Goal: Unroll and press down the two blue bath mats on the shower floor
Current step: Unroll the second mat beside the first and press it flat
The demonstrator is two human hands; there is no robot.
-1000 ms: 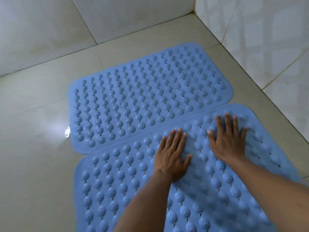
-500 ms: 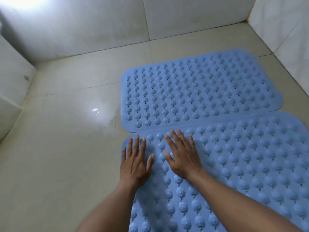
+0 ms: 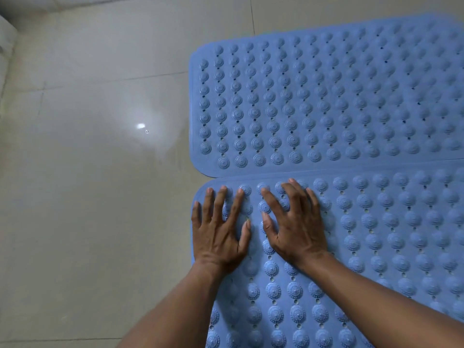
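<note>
Two blue bath mats with rows of round bumps lie unrolled side by side on the tiled floor. The far mat [image 3: 326, 96] fills the upper right; the near mat [image 3: 389, 234] runs along its front edge, the two edges meeting or slightly overlapping. My left hand [image 3: 219, 229] rests flat, fingers spread, on the near mat's far-left corner. Just to its right, my right hand [image 3: 295, 222] also presses palm-down on the near mat. Neither hand holds anything.
Glossy beige floor tiles [image 3: 88, 172] stretch to the left of the mats, with a bright light reflection [image 3: 140, 126] on them. A white wall base [image 3: 6, 46] shows at the far left edge.
Both hands have slid left along the near mat, from its right-middle to its left end. The view has followed them left and closer to the floor.
</note>
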